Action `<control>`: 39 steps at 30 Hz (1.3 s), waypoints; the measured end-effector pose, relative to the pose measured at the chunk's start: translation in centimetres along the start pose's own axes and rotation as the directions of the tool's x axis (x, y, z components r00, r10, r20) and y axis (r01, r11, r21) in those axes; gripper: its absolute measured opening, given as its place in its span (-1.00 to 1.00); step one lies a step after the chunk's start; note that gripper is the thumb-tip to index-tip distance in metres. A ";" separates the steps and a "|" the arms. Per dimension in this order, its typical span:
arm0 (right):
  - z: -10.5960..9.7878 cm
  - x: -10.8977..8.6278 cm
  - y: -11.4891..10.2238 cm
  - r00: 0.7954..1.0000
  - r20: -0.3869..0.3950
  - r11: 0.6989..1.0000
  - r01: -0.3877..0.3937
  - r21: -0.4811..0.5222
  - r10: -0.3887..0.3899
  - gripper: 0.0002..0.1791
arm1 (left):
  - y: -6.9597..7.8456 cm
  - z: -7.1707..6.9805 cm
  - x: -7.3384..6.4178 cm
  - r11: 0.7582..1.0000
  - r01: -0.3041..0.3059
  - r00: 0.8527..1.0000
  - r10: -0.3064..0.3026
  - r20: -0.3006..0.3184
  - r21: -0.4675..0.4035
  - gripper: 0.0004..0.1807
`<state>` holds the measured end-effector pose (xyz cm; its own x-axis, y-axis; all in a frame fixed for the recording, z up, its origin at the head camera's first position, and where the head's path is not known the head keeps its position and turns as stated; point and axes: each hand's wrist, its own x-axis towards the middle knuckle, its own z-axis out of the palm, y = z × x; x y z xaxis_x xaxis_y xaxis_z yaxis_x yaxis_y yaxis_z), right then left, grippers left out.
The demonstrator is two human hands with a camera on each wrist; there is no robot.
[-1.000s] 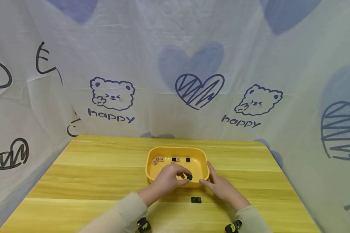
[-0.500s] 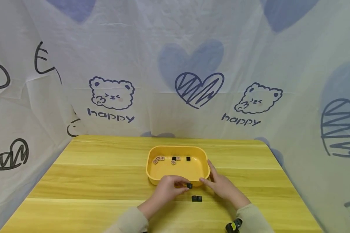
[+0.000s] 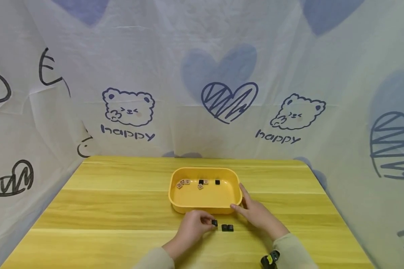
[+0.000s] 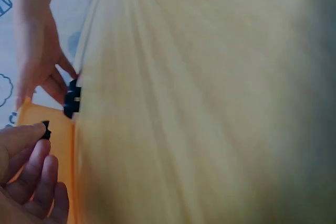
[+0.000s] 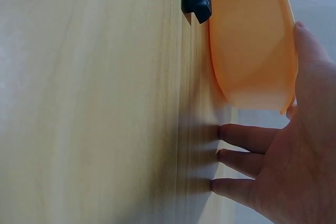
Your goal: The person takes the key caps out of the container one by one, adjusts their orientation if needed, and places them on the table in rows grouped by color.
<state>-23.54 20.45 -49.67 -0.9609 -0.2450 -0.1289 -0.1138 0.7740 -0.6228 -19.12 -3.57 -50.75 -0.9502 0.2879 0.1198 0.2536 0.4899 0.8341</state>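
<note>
My left hand (image 3: 191, 227) pinches a small black keycap (image 3: 214, 223) between thumb and fingertip, in front of the yellow tray. The left wrist view shows this held keycap (image 4: 46, 130) edge-on. Just to its right, two more black keycaps (image 3: 227, 228) stand side by side on the table. My right hand (image 3: 257, 215) holds the tray (image 3: 202, 210) at its front right corner, thumb on the rim and index finger along the side. In the right wrist view the other fingers (image 5: 247, 137) stretch down towards the tabletop.
Inside the tray, several pale marked pieces (image 3: 179, 185) lie along the back left, with a black piece (image 3: 201, 182) among those in the middle and another black piece (image 3: 217, 182) farther right. A printed cloth (image 3: 175, 123) hangs behind the wooden table (image 3: 104, 194).
My left hand has come out of the tray over its front rim, bringing the black keycap down towards the two keycaps on the table. The right hand stays at the tray's corner.
</note>
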 end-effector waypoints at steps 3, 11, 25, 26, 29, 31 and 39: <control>-0.1 0.0 -0.1 1.000 0.002 1.000 -0.001 0.005 0.001 0.02 | -0.2 0.5 0.3 0.999 0.028 1.000 -0.028 -0.001 0.042 -0.84; -0.1 0.0 -0.1 1.000 0.003 1.000 0.004 0.004 -0.004 0.01 | -0.1 0.8 0.6 0.987 0.070 0.997 -0.074 0.020 0.148 -0.86; -0.1 0.0 -0.1 1.000 0.003 1.000 -0.001 0.006 0.001 0.00 | 0.0 0.8 1.1 0.972 0.078 0.990 -0.102 0.098 0.223 -0.89; -0.1 0.0 -0.1 1.000 0.002 1.000 -0.001 0.008 0.001 0.00 | 0.1 0.8 1.0 0.971 0.081 0.989 -0.106 0.101 0.226 -0.89; -0.1 -0.1 -0.2 1.000 0.000 1.000 -0.002 0.011 0.002 -0.01 | 0.2 0.8 1.0 0.969 0.086 0.988 -0.113 0.103 0.233 -0.89; -0.1 -0.1 -0.2 1.000 0.000 1.000 -0.003 0.012 0.003 -0.01 | 0.3 0.8 1.0 0.968 0.087 0.988 -0.114 0.104 0.235 -0.89; 0.0 0.0 -0.2 1.000 -0.002 1.000 0.004 0.017 -0.004 -0.01 | 0.3 1.0 0.8 0.967 0.075 0.990 -0.102 0.099 0.244 -0.89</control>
<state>-23.48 20.34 -49.54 -0.9609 -0.2473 -0.1246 -0.1137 0.7627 -0.6367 -19.61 -2.38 -50.92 -0.9485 0.3163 -0.0194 0.2180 0.6958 0.6843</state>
